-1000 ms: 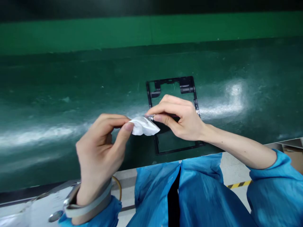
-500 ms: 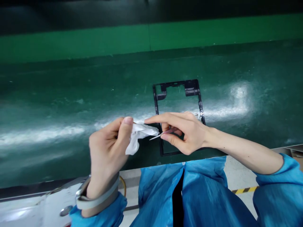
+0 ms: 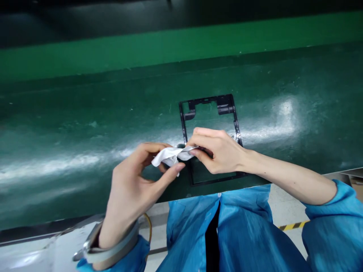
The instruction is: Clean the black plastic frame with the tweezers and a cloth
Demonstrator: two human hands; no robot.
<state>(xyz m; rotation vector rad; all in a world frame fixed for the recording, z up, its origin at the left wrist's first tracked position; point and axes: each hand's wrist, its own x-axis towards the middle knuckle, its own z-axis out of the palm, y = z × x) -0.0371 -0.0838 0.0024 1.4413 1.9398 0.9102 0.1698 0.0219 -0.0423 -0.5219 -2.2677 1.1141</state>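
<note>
My left hand (image 3: 136,181) pinches a small crumpled white wipe (image 3: 170,155) between thumb and fingers, held above the green belt. My right hand (image 3: 218,153) is closed around thin metal tweezers whose tip is buried in the wipe's right end; only a sliver of them shows. Behind and under my right hand a black rectangular plastic frame (image 3: 210,104) lies flat on the belt, its near half partly hidden by the hand.
The dark green conveyor belt (image 3: 85,124) spans the view, with a brighter green rail (image 3: 141,53) along its far side. A grey wrist strap (image 3: 113,251) circles my left wrist. Blue smock sleeves and the metal table edge (image 3: 42,241) fill the bottom.
The tweezers' tip, bare half a second ago, is now pushed back into the wipe. My left hand has turned, its thumb now under the wipe. Both hands stay over the frame.
</note>
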